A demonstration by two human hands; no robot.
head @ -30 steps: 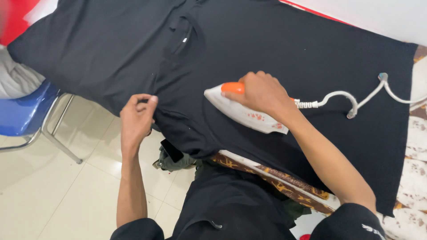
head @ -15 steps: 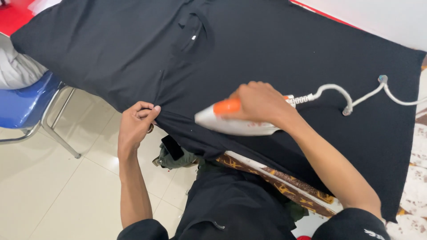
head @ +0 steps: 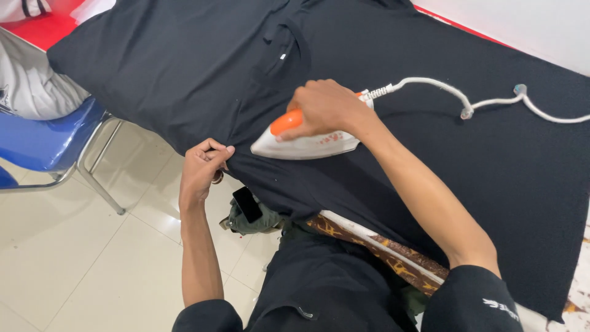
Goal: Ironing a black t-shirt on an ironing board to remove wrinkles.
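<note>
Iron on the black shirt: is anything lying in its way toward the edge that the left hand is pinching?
Nothing visible lies between them. The iron, gripped by the right hand, points at the left hand with only bare black shirt between. The white cord trails behind it.

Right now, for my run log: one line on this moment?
left hand pinches black shirt edge | right hand grips iron
</note>
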